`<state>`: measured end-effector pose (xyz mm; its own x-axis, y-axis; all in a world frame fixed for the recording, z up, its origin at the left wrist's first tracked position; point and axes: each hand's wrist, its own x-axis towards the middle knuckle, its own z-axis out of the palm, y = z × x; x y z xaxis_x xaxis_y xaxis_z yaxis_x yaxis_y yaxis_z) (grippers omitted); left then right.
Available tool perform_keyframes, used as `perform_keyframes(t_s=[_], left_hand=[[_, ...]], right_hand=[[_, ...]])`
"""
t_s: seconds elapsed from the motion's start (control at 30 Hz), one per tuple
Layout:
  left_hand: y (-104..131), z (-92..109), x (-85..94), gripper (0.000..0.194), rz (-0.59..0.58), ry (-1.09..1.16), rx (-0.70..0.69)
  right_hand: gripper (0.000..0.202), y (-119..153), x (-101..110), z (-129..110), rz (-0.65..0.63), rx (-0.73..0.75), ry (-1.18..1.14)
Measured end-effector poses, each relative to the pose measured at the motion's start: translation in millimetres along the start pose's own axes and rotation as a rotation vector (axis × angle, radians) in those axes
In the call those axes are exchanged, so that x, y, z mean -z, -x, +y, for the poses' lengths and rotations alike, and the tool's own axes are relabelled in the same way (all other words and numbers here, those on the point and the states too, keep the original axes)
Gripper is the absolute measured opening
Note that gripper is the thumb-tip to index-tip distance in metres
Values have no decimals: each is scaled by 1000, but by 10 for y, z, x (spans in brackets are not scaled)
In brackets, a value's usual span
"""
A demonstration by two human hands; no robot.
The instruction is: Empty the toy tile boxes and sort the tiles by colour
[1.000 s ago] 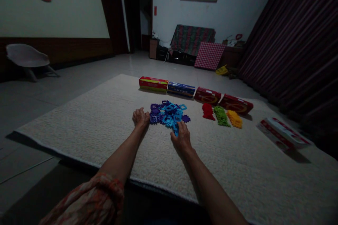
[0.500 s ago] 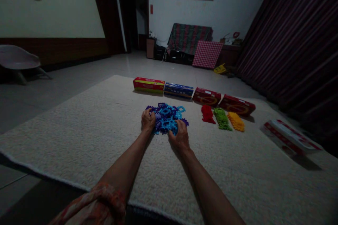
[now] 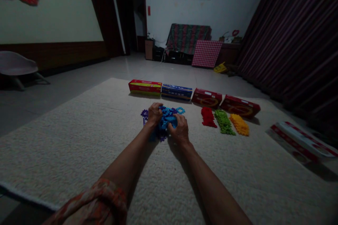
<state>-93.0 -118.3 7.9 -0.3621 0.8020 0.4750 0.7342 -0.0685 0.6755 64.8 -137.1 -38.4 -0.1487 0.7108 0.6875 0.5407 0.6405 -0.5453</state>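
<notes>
A heap of blue and purple toothed plastic pieces (image 3: 165, 122) lies on the cream rug, between my hands. My left hand (image 3: 155, 114) curls over the heap's left side, its fingers closed around blue pieces. On the right side, my right hand (image 3: 180, 128) grips light blue pieces between thumb and fingers. A purple gear-shaped piece (image 3: 144, 113) sticks out left of my left hand, and a light blue ring-shaped piece (image 3: 180, 110) lies just beyond my right fingers. Both palms hide part of the heap.
Rows of red (image 3: 208, 117), green (image 3: 224, 122) and yellow pieces (image 3: 239, 124) lie to the right. Behind stand a red-and-yellow box (image 3: 145, 88), a blue box (image 3: 176, 92) and two dark red boxes (image 3: 207, 97). A red-and-white box (image 3: 303, 142) sits far right on the rug (image 3: 79, 140).
My left hand has moved right and slightly forward over the heap, closer to my right hand. The pieces have shifted, with purple ones now showing left of it. The view has tilted slightly.
</notes>
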Motion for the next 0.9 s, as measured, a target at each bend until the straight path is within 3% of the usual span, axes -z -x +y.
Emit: perform_keyframes(t_s=[0.2, 0.33, 0.47, 0.6, 0.73, 0.9], left_hand=[[-247, 153, -182, 43, -142, -30, 13], [-232, 145, -180, 42, -182, -45, 2], [-21, 135, -191, 39, -174, -37, -129], [348, 267, -283, 28, -333, -105, -371], [651, 405, -379, 32, -438, -251, -506], [764, 391, -396, 42, -524, -338, -596]], right_hand=[[33, -308, -179, 60, -34, -18, -9], [31, -345, -120, 141, -65, -4, -39], [31, -188, 139, 330, -77, 9, -4], [41, 35, 381, 590, -97, -39, 74], [40, 163, 461, 782, -70, -107, 117], [38, 171, 481, 868, 11, -189, 44]])
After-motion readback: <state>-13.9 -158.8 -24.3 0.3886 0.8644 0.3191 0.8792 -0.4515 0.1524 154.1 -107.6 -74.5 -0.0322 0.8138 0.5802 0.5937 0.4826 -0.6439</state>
